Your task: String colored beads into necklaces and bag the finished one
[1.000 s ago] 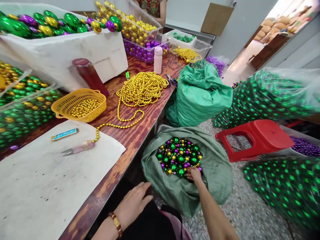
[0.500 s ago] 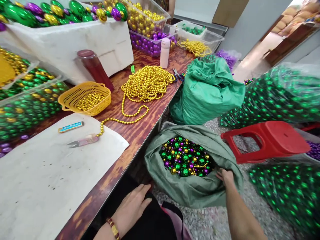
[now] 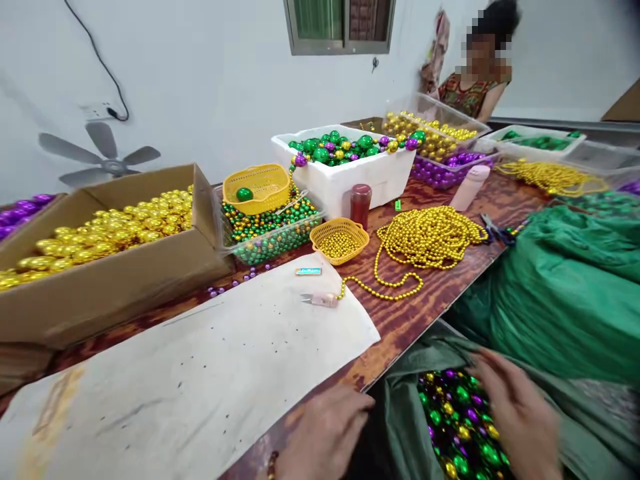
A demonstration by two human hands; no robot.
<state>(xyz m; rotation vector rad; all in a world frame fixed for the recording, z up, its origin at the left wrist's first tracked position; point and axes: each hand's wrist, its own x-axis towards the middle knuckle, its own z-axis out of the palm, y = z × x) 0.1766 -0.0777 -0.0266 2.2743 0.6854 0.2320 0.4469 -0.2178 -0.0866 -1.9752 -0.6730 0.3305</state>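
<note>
A bare left hand (image 3: 325,430) is at the near edge of the reddish-brown wooden counter (image 3: 440,310), fingers loosely bent; its palm is hidden, so I cannot tell whether that grip has hold of anything. The bare right hand (image 3: 523,413), blurred, reaches over the dark green woven sack (image 3: 405,407) at near right, fingers stretched toward its far rim; whether this grip pinches the cloth I cannot tell. Shiny green, gold and purple round beads (image 3: 463,417) lie inside that sack, just left of the right hand.

On the counter, a white sheet (image 3: 225,367) carries small snips with a clear pinkish handle (image 3: 325,301). One end of a heaped gold bead strand (image 3: 430,233) touches that handle. Farther left, a yellow plastic basket (image 3: 345,258) holds loose gold beads, near a white foam box (image 3: 380,187).
</note>
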